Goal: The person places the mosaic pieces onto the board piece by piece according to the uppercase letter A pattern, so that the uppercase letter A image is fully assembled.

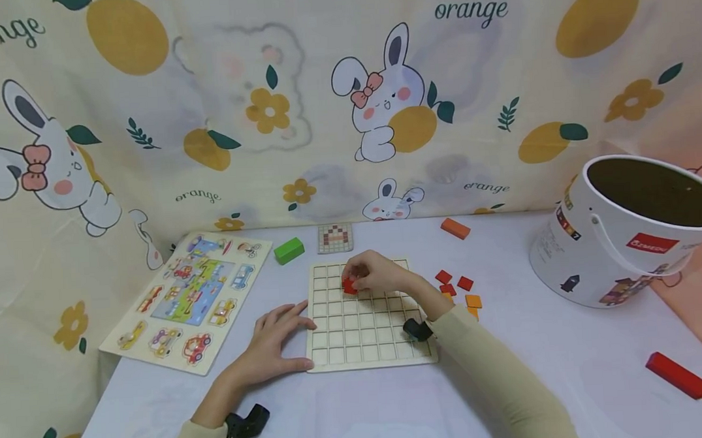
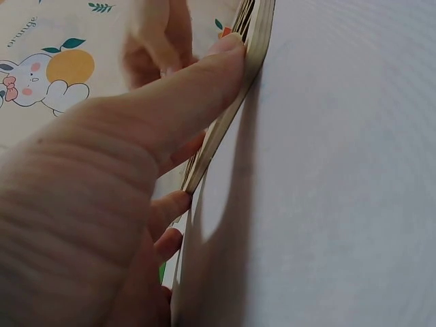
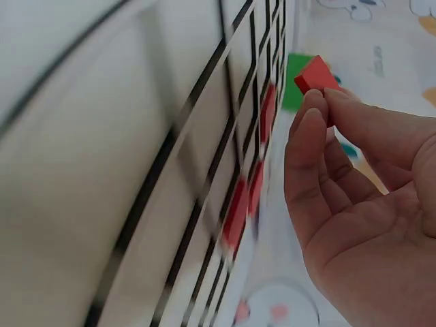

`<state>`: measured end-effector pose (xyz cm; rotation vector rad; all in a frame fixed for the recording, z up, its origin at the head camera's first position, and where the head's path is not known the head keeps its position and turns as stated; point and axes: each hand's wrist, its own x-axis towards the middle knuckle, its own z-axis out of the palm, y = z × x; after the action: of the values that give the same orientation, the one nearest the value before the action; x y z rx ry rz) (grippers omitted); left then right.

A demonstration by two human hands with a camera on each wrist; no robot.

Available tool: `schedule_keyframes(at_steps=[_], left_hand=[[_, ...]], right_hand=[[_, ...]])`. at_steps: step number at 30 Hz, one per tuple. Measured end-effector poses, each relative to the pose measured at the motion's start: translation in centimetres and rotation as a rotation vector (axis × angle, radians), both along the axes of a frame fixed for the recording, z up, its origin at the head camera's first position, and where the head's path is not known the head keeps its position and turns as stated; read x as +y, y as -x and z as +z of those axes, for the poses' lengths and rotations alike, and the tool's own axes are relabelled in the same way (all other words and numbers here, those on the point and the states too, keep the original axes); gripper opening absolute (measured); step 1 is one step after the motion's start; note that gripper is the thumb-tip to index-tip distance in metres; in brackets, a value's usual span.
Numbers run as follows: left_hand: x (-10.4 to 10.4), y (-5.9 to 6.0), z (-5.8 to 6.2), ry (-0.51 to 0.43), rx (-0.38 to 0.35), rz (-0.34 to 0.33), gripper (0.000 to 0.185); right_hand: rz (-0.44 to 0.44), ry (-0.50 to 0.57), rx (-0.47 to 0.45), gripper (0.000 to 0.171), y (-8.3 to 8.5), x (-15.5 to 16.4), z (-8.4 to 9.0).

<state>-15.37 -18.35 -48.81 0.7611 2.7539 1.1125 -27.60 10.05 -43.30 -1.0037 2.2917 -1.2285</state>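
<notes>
A wooden grid board (image 1: 356,339) lies on the white table in front of me. Between thumb and fingertips, my right hand (image 1: 379,273) pinches a small red square tile (image 3: 317,76) over the board's upper left part. More red tiles (image 3: 235,214) sit on the grid in the right wrist view; in the head view the right hand mostly covers them. My left hand (image 1: 277,346) rests at the board's left edge, fingers spread and fairly straight. Its thumb (image 2: 221,61) touches the edge in the left wrist view.
Loose red tiles (image 1: 444,276) and orange tiles (image 1: 473,301) lie right of the board. Behind it are a pattern card (image 1: 335,238), a green block (image 1: 289,250) and an orange block (image 1: 455,228). A picture puzzle (image 1: 215,342) lies left; a white bucket (image 1: 549,256) and red block (image 1: 677,374) are right.
</notes>
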Motion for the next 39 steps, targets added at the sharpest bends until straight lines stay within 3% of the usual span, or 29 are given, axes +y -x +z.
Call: schedule_keyframes(at_steps=[8,18,22,30,39], left_hand=[[-0.1,0.1,0.1,-0.002,0.001,-0.008,0.06],[-0.1,0.2,-0.1,0.001,-0.001,0.0,0.058],[0.0,0.1,0.0,0.003,-0.016,0.006,0.058],[0.0,0.0,-0.1,-0.008,-0.01,0.008,0.057],[0.0,0.0,-0.3,-0.002,-0.01,0.008,0.058]], right_hand=[[-0.004,-0.085,0.018,0.014,0.5,-3.9,-0.8],[-0.079,-0.301,0.171,0.021,-0.5,-3.7,-0.1],[-0.091,-0.262,0.166,0.021,-1.0,-3.0,0.3],[-0.115,-0.067,0.15,0.019,-2.9,3.0,1.8],[-0.138,-0.157,0.072,0.026,-8.2,12.9,1.6]])
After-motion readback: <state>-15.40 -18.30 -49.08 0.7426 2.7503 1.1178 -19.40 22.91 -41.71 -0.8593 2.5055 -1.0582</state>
